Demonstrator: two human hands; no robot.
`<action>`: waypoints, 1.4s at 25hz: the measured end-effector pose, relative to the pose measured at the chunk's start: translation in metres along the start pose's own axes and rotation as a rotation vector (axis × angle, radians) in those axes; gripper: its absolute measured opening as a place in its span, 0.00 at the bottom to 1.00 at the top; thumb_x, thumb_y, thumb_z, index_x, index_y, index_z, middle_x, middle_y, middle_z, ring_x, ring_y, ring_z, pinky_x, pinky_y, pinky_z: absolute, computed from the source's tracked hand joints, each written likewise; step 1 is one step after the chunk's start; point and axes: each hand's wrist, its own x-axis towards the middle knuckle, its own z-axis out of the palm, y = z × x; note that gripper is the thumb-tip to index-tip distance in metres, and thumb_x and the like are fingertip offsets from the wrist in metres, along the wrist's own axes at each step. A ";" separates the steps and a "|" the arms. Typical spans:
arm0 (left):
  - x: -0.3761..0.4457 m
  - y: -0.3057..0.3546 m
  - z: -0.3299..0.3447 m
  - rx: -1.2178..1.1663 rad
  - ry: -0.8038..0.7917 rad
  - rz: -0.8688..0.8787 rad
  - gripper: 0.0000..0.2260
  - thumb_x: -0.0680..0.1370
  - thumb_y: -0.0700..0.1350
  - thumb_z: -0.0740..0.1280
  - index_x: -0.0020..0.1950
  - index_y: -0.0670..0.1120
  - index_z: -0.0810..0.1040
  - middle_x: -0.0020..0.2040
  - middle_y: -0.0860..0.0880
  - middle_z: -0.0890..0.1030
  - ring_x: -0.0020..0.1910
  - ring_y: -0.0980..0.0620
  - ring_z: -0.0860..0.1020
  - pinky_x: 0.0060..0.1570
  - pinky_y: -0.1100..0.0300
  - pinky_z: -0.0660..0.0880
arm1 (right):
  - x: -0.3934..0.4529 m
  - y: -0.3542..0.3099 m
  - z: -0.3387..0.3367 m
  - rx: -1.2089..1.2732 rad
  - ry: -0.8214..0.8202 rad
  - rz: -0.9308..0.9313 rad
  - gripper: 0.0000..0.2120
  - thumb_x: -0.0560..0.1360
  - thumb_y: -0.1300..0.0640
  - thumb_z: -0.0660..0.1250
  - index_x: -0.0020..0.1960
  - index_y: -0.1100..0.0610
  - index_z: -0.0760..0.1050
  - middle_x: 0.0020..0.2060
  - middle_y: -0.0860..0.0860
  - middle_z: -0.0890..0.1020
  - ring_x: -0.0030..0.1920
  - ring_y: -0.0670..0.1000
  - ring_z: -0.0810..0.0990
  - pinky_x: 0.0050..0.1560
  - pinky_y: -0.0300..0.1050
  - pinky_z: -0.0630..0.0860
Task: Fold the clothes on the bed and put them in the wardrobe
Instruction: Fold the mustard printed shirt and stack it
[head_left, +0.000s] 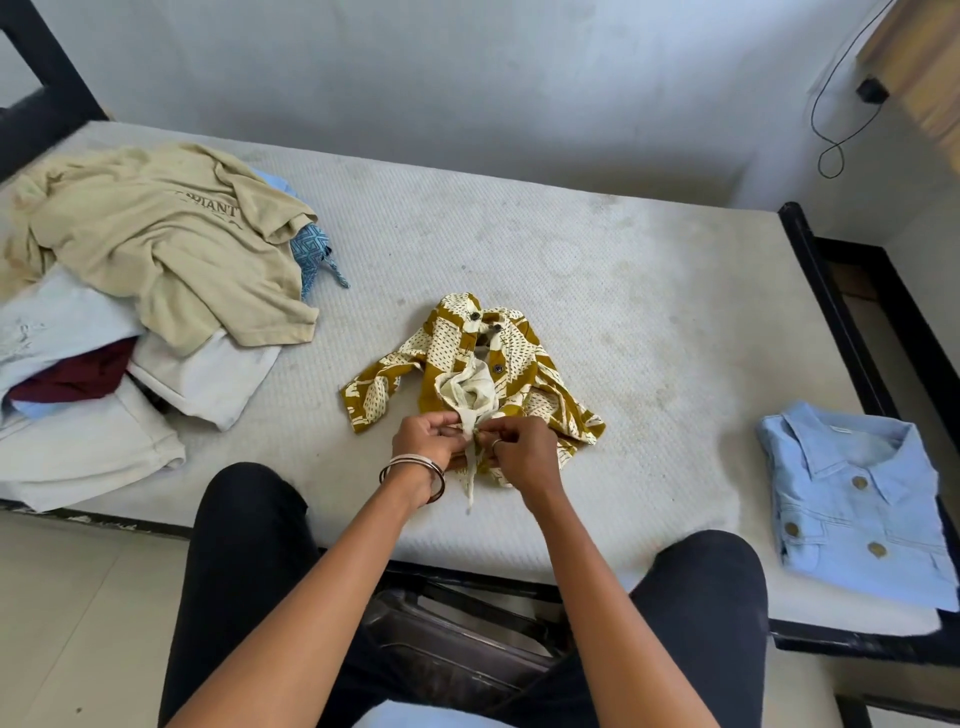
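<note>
- White walls stand behind a bed with a bare, pale mattress (597, 291) and a black frame (831, 312).
- On the middle of the mattress, near its front edge, lies a small mustard-and-cream patterned shirt (467, 364), open at the front, with dark buttons visible.
- The left hand (423, 441) and the right hand (519, 452) meet at the lower hem of this shirt; the fingers of both are curled and pinch a cream cloth tie (470, 467) whose end hangs down between them.
- Thin bangles (415, 470) are on the left wrist, and a ring is on a finger of the right hand.
- At the left of the bed is a pile of unfolded clothes (119, 332), with a beige T-shirt (166, 244) on top.
- At the right, near the edge, a light blue shirt (852, 499) lies folded, apart from the others.
- A black cable (831, 130) hangs on the wall at the right.
</note>
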 end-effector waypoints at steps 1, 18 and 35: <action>-0.004 0.000 0.001 0.018 0.017 0.010 0.16 0.69 0.31 0.74 0.55 0.41 0.81 0.39 0.46 0.83 0.43 0.46 0.82 0.45 0.55 0.81 | -0.001 0.002 0.003 -0.005 0.005 0.002 0.12 0.71 0.70 0.68 0.49 0.59 0.85 0.39 0.55 0.86 0.41 0.56 0.85 0.46 0.57 0.82; -0.020 0.005 0.019 0.464 0.079 0.377 0.07 0.69 0.38 0.77 0.46 0.44 0.86 0.39 0.46 0.85 0.38 0.50 0.82 0.43 0.58 0.80 | -0.002 0.004 -0.004 0.218 -0.039 0.122 0.05 0.75 0.66 0.71 0.49 0.69 0.80 0.40 0.64 0.84 0.37 0.60 0.85 0.39 0.53 0.84; 0.003 0.013 0.012 -0.265 -0.015 -0.069 0.08 0.78 0.36 0.65 0.53 0.46 0.80 0.42 0.45 0.83 0.34 0.50 0.79 0.33 0.57 0.80 | 0.013 -0.003 -0.005 0.573 -0.010 0.051 0.13 0.77 0.72 0.62 0.58 0.60 0.72 0.40 0.59 0.83 0.39 0.56 0.84 0.40 0.52 0.81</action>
